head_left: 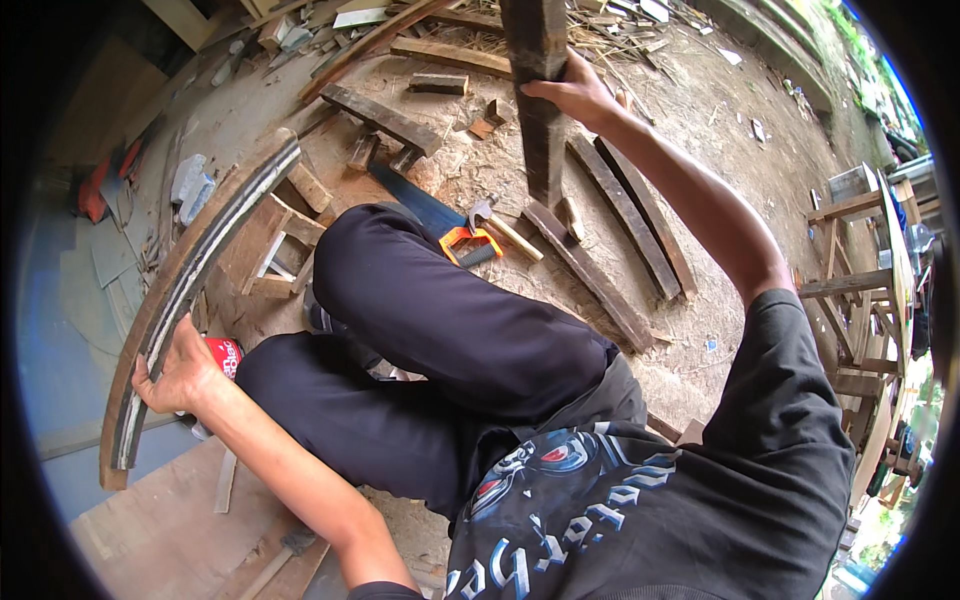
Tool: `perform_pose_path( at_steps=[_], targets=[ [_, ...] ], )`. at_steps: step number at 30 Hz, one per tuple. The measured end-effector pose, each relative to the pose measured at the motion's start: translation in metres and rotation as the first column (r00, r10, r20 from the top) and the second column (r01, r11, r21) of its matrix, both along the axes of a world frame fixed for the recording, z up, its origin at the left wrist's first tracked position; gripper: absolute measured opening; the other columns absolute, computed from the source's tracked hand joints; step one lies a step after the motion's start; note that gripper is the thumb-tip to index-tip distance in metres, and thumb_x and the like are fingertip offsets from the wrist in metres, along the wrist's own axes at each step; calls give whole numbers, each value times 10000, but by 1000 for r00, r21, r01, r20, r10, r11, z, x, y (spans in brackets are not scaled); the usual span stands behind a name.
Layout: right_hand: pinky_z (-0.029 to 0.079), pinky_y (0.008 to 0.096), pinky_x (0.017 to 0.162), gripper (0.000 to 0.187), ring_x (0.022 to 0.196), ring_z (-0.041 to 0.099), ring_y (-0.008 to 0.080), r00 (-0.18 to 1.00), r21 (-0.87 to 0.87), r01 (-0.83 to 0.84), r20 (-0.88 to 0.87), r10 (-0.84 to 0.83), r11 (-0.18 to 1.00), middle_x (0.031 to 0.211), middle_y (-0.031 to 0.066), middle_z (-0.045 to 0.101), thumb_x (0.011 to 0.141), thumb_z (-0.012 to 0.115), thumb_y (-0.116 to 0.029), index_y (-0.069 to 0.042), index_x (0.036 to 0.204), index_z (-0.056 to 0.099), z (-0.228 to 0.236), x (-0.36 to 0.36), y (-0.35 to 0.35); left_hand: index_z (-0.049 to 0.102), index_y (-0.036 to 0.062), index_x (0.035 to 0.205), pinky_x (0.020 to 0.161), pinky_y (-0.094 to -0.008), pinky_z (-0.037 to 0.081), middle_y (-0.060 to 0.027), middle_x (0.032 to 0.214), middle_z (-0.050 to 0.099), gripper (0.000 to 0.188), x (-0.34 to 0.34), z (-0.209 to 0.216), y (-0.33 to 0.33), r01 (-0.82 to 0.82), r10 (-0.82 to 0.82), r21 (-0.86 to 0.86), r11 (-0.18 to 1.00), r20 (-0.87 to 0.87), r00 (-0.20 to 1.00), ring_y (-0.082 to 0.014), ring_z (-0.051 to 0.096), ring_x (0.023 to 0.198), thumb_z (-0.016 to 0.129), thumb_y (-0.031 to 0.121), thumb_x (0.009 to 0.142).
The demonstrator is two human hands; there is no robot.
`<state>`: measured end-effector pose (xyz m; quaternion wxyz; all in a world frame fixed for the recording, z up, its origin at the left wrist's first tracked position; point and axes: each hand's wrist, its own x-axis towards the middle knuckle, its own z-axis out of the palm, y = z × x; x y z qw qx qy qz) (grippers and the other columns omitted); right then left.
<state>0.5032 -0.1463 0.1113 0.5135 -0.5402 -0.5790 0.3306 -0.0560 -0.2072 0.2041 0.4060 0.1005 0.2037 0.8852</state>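
Note:
My left hand (180, 372) grips the lower part of a long wooden board (190, 272) at the left, its fingers at the board's edge. A pale, streaky strip runs along the board's dark face. With my right arm stretched forward, my right hand (578, 92) is closed round a dark, rough wooden beam (540, 130). That beam stands about upright, its top out of the picture. Beyond my bent knee lie a handsaw (420, 205) with an orange and black handle and a claw hammer (512, 232) with a wooden handle.
Several dark wood strips (620, 215) lie right of the beam. A short plank (380, 118) rests on blocks ahead. A wooden stool-like frame (270, 245) and a red can (225, 355) are near my left hand. Wooden racks (850, 285) stand at the right; sawdust and scraps litter the ground.

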Motion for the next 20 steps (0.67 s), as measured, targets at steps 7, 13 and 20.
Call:
perform_pose_path(
  at_steps=[7,13,20],
  targets=[
    [548,333,916,496,1007,675,152,996,122,-90,32,87,988,1143,72,722,822,845,-72,-26,1248,597,-1,-80,76,250,-177,1453,1192,-729,128,-369,1539,252,1014,-38,-12,-14,-21,21,3,1000,57,998,-534,204,1480,604,139,557],
    [534,337,988,571,1059,660,150,960,180,-275,-11,281,945,1166,76,717,802,868,-72,-11,1292,583,3,-178,97,304,-118,1443,1146,-716,249,-327,1493,338,975,-57,-10,-20,-202,201,3,979,25,979,-495,304,1440,631,221,590],
    [453,405,1126,831,1285,583,281,911,91,-400,-73,406,912,1394,224,572,815,829,-108,40,1487,363,-40,-287,111,206,-34,1555,1176,-770,132,-311,1608,160,1141,-97,-20,-37,-357,324,150,922,208,923,-519,88,1530,596,219,513]
  ],
)
